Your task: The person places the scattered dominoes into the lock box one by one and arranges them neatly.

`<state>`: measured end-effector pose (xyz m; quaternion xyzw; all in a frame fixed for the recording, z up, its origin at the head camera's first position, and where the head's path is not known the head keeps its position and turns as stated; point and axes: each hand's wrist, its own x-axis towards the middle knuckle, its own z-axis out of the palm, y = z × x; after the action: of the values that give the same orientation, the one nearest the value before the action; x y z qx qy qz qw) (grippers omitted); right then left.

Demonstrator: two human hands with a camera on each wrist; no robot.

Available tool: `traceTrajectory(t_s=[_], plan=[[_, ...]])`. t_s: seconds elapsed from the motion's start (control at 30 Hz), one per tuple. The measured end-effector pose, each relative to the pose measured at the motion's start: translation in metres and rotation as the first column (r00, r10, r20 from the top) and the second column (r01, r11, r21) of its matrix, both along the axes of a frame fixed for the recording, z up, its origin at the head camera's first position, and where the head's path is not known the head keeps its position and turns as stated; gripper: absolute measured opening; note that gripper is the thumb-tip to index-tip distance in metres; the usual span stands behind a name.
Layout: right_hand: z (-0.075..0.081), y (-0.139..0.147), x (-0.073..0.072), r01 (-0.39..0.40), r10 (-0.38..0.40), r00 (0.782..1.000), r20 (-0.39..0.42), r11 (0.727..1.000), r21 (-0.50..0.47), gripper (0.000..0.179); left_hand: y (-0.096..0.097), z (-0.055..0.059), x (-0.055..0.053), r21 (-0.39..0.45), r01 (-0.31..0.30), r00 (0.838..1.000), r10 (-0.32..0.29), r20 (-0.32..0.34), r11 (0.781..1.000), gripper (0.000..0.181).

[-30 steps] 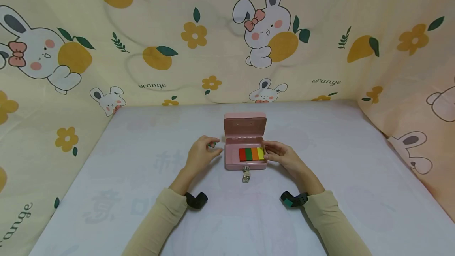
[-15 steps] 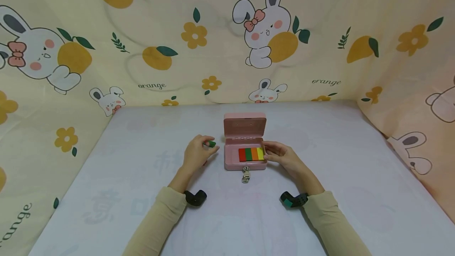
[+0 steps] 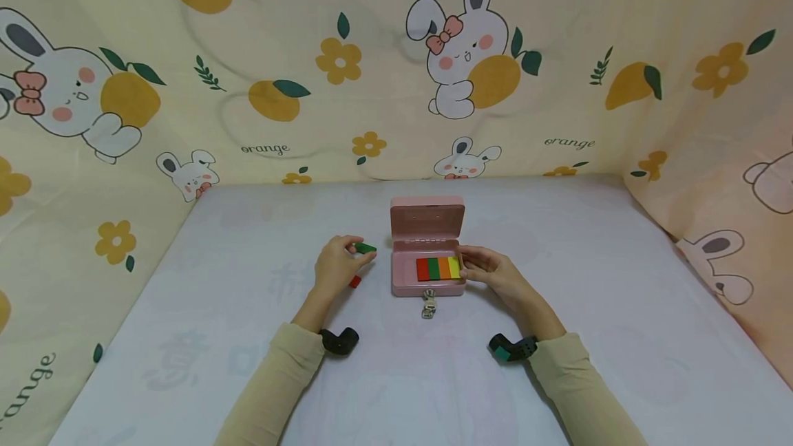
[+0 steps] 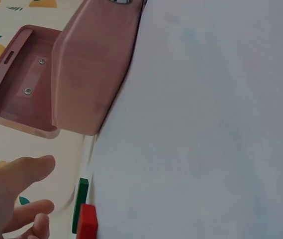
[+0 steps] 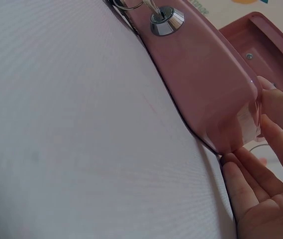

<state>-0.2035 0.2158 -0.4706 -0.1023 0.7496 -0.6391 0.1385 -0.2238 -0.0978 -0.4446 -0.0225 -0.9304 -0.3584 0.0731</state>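
The pink metal cash box stands with its lid raised. Inside lie red, green, orange and yellow blocks side by side. My right hand holds the box's right side wall, a digit over the rim and other fingers against the outside. To the left, a loose green block and a red block lie on the table. My left hand is beside them, thumb and fingers apart. In the left wrist view the green block sits clear of those fingers, partly behind the red block.
A key ring with a charm hangs from the lock at the box's front. White cloth covers the table. A cloth printed with rabbits and oranges rises behind and at both sides.
My left hand has drawn left, away from the box, so the green block and then the red block have come into sight. The right hand and the box have stayed put.
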Motion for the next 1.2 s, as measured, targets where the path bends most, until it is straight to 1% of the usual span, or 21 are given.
traceTrajectory(t_s=[0.2,0.33,0.53,0.7,0.77,0.87,1.0,1.2], plan=[[0.001,-0.001,0.000,0.004,-0.004,1.000,0.007,1.000,0.009,0.060,-0.002,-0.002,-0.002,-0.010,-0.043,0.997,0.043,0.063,0.999,0.048],[0.001,-0.002,0.001,0.010,-0.011,1.000,0.019,1.000,0.018,0.061,-0.004,-0.004,-0.005,-0.020,-0.088,0.988,0.090,0.122,0.996,0.050],[0.000,-0.003,0.000,0.001,-0.001,1.000,0.012,1.000,0.014,0.060,-0.004,-0.006,-0.009,-0.009,-0.145,0.969,0.144,0.202,0.989,0.053],[0.000,-0.004,-0.001,0.002,-0.002,1.000,0.015,1.000,0.021,0.059,-0.003,-0.008,-0.011,0.012,-0.193,0.942,0.181,0.284,0.981,0.058],[0.000,-0.005,-0.001,0.002,-0.002,1.000,0.016,1.000,0.022,0.059,-0.002,-0.009,-0.011,0.013,-0.205,0.934,0.191,0.303,0.979,0.060],[0.000,-0.005,-0.001,0.001,-0.002,1.000,0.017,1.000,0.022,0.059,-0.001,-0.010,-0.011,0.008,-0.218,0.932,0.205,0.300,0.976,0.060],[0.001,-0.006,-0.001,0.007,-0.007,1.000,0.023,1.000,0.026,0.057,-0.001,-0.011,-0.011,0.001,-0.227,0.935,0.217,0.281,0.974,0.059],[0.002,-0.004,0.000,0.020,-0.021,0.999,0.034,0.999,0.038,0.057,0.003,-0.013,-0.012,-0.018,-0.211,0.942,0.208,0.265,0.977,0.057]])
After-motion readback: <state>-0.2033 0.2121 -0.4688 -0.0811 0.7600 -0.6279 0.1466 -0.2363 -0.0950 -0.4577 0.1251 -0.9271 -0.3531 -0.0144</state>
